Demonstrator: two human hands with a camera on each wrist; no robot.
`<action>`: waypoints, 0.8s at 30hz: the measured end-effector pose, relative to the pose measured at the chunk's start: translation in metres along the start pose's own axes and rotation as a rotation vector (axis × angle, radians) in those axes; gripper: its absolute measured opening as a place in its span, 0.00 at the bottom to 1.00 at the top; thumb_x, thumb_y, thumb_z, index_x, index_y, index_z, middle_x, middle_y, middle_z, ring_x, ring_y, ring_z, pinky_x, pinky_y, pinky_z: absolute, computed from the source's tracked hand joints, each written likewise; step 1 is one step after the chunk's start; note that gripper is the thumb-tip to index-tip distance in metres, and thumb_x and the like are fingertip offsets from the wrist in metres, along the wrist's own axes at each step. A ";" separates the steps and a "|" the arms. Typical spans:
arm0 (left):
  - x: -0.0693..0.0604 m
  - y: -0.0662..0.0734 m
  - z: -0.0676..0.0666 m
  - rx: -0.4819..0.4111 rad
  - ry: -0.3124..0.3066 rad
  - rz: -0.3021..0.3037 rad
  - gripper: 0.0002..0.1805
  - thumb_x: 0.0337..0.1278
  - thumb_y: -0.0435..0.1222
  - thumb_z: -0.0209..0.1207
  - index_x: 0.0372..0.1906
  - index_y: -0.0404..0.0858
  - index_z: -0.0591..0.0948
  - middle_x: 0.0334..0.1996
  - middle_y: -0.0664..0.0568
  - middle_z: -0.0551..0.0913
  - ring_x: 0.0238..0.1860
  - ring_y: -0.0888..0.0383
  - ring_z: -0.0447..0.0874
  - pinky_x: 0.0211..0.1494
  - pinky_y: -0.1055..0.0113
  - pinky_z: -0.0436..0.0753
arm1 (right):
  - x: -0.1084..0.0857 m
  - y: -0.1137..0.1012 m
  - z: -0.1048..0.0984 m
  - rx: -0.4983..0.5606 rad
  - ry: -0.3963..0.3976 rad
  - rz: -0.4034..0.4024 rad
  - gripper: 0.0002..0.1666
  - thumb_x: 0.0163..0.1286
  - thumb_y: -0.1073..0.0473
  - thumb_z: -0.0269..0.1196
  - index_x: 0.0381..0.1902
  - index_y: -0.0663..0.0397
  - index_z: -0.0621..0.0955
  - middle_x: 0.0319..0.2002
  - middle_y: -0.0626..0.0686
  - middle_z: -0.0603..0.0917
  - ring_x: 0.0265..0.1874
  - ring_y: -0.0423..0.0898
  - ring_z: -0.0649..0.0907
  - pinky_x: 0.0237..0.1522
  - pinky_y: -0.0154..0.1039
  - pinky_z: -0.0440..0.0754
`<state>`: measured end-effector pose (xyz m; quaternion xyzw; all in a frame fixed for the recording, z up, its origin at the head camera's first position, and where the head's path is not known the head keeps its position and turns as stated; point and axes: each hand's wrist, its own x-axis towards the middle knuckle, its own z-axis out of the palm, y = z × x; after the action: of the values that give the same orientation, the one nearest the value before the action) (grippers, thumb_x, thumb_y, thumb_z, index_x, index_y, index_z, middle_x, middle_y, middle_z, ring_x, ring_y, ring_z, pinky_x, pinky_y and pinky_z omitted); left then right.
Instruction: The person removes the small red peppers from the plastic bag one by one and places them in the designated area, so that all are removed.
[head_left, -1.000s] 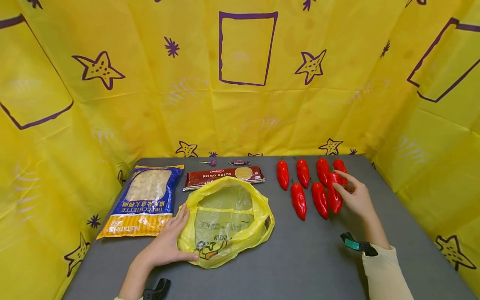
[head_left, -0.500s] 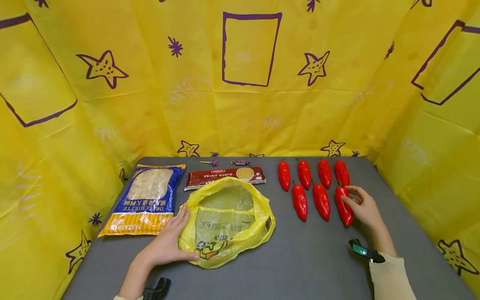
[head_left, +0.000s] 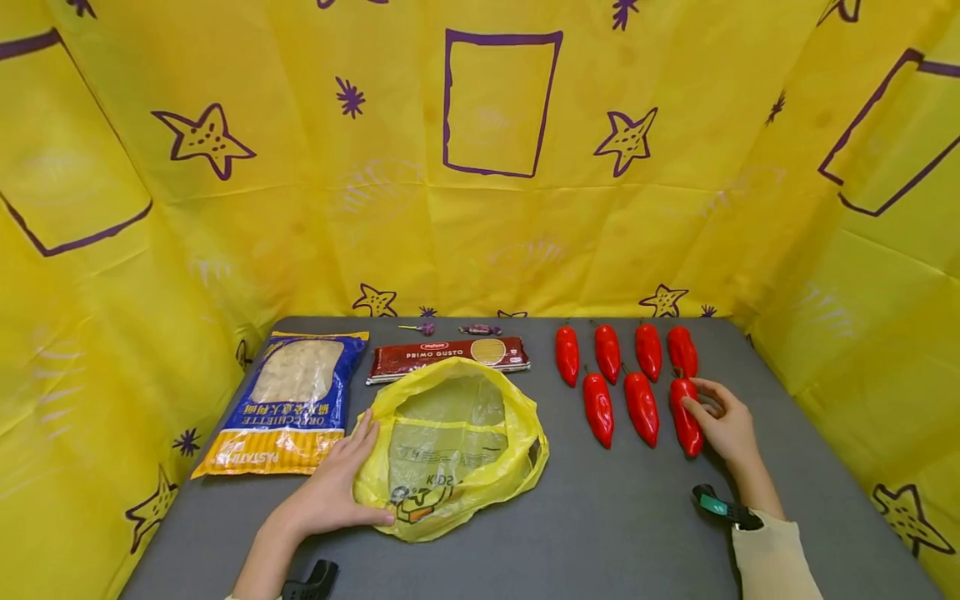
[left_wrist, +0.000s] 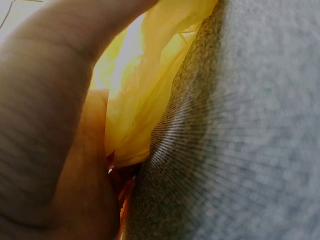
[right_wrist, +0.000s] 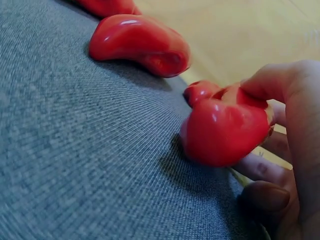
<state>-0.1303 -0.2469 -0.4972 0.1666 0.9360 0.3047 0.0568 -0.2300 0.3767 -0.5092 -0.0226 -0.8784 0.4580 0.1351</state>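
With thumb and fingers my right hand [head_left: 726,423] pinches a red pepper [right_wrist: 225,130], low at the table surface, at the near right end of two rows. Several other red peppers [head_left: 597,408] lie in these rows to the left and behind. My left hand [head_left: 333,492] rests against the left side of a yellow plastic bag [head_left: 450,521], fingers spread along it and thumb at its front. The bag's mouth faces up and gapes; printing shows through its thin film. In the left wrist view, the yellow bag [left_wrist: 135,95] stands beside the palm; the fingertips are hidden there.
A blue and orange orecchiette pasta pack [head_left: 292,408] lies left of the bag. Behind the bag are a dark red Primo Gusto pack [head_left: 420,357], a lollipop [head_left: 426,328] and a wrapped candy [head_left: 480,330]. Yellow patterned cloth [head_left: 495,250] walls the grey table [head_left: 585,533] in.
My right hand has brought the pepper right and nearer to me, from above the row down to its right end. My left hand has stayed on the bag.
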 end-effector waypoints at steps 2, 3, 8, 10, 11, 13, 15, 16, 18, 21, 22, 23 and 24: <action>-0.001 0.000 0.000 0.005 0.007 0.002 0.77 0.38 0.68 0.78 0.85 0.33 0.51 0.87 0.42 0.39 0.79 0.25 0.52 0.72 0.22 0.61 | 0.001 0.001 0.001 -0.044 0.013 -0.023 0.31 0.76 0.49 0.68 0.67 0.62 0.79 0.57 0.47 0.85 0.39 0.15 0.75 0.41 0.16 0.75; -0.001 -0.001 0.001 0.007 0.009 0.004 0.77 0.37 0.68 0.78 0.85 0.32 0.52 0.88 0.42 0.39 0.78 0.26 0.53 0.72 0.23 0.62 | 0.001 0.002 0.002 -0.067 0.018 -0.030 0.30 0.76 0.48 0.68 0.67 0.61 0.79 0.59 0.54 0.85 0.39 0.14 0.74 0.42 0.15 0.74; 0.000 -0.002 0.002 0.024 0.017 0.022 0.78 0.37 0.69 0.78 0.85 0.32 0.52 0.88 0.42 0.39 0.77 0.28 0.56 0.71 0.24 0.65 | 0.001 0.004 0.002 -0.131 0.031 -0.022 0.30 0.76 0.47 0.66 0.67 0.61 0.81 0.59 0.70 0.85 0.38 0.14 0.72 0.42 0.18 0.72; 0.001 -0.003 0.002 0.022 0.020 0.031 0.77 0.37 0.69 0.78 0.85 0.32 0.52 0.88 0.43 0.39 0.78 0.28 0.56 0.71 0.24 0.65 | 0.000 0.004 0.002 -0.153 0.031 -0.012 0.31 0.77 0.46 0.66 0.67 0.60 0.81 0.58 0.70 0.86 0.38 0.15 0.72 0.42 0.21 0.73; 0.001 -0.003 0.002 0.020 0.022 0.036 0.77 0.37 0.69 0.78 0.85 0.32 0.52 0.88 0.42 0.39 0.78 0.26 0.55 0.71 0.23 0.64 | 0.000 0.004 0.002 -0.162 0.030 -0.009 0.31 0.77 0.46 0.66 0.67 0.60 0.81 0.58 0.70 0.86 0.38 0.15 0.71 0.42 0.23 0.74; 0.000 -0.003 0.001 0.015 0.025 0.044 0.77 0.37 0.69 0.78 0.85 0.33 0.53 0.88 0.42 0.39 0.78 0.24 0.53 0.70 0.21 0.63 | -0.001 0.003 0.001 -0.172 0.027 -0.001 0.31 0.77 0.45 0.65 0.68 0.59 0.81 0.57 0.71 0.86 0.37 0.15 0.71 0.43 0.26 0.74; 0.000 -0.003 0.001 0.014 0.033 0.055 0.76 0.37 0.68 0.78 0.86 0.35 0.54 0.88 0.43 0.40 0.77 0.22 0.52 0.69 0.20 0.62 | -0.002 0.003 0.000 -0.176 0.028 0.006 0.31 0.77 0.45 0.65 0.68 0.59 0.82 0.56 0.70 0.87 0.37 0.14 0.70 0.43 0.28 0.74; 0.000 -0.003 0.001 0.017 0.040 0.061 0.75 0.37 0.68 0.78 0.86 0.36 0.54 0.88 0.43 0.41 0.77 0.21 0.51 0.69 0.19 0.62 | -0.002 0.003 0.000 -0.174 0.030 0.008 0.31 0.77 0.45 0.66 0.68 0.59 0.82 0.55 0.70 0.87 0.36 0.14 0.70 0.42 0.28 0.74; 0.000 -0.004 0.001 0.023 0.054 0.072 0.74 0.36 0.68 0.79 0.86 0.40 0.56 0.88 0.44 0.42 0.77 0.22 0.52 0.67 0.18 0.63 | -0.002 0.003 0.000 -0.172 0.035 0.012 0.31 0.77 0.45 0.65 0.68 0.58 0.82 0.54 0.70 0.87 0.36 0.14 0.70 0.42 0.28 0.74; 0.000 -0.005 0.002 0.035 0.080 0.095 0.72 0.37 0.69 0.78 0.86 0.44 0.58 0.88 0.45 0.42 0.77 0.25 0.52 0.65 0.18 0.66 | -0.001 0.004 0.000 -0.162 0.038 0.009 0.31 0.77 0.45 0.65 0.69 0.58 0.81 0.57 0.68 0.87 0.37 0.14 0.71 0.43 0.25 0.73; 0.000 -0.005 0.002 0.037 0.087 0.102 0.71 0.37 0.69 0.78 0.86 0.45 0.59 0.88 0.45 0.42 0.77 0.26 0.52 0.64 0.17 0.66 | -0.001 0.004 0.000 -0.158 0.039 0.006 0.31 0.77 0.45 0.65 0.69 0.58 0.81 0.58 0.68 0.86 0.37 0.13 0.71 0.43 0.24 0.73; 0.000 -0.006 0.003 0.038 0.094 0.108 0.70 0.37 0.69 0.78 0.86 0.45 0.59 0.88 0.45 0.42 0.77 0.27 0.52 0.64 0.17 0.66 | 0.000 0.005 0.000 -0.155 0.038 0.003 0.32 0.77 0.45 0.65 0.69 0.58 0.80 0.60 0.67 0.86 0.38 0.13 0.71 0.43 0.23 0.72; 0.000 -0.006 0.003 0.041 0.100 0.114 0.69 0.38 0.69 0.77 0.85 0.46 0.60 0.88 0.45 0.42 0.78 0.27 0.51 0.63 0.17 0.66 | 0.000 0.005 0.000 -0.151 0.037 0.000 0.32 0.77 0.45 0.65 0.70 0.58 0.80 0.61 0.67 0.85 0.38 0.12 0.71 0.43 0.22 0.72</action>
<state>-0.1314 -0.2499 -0.5031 0.2055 0.9327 0.2962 -0.0107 -0.2303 0.3801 -0.5131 -0.0411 -0.9077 0.3899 0.1495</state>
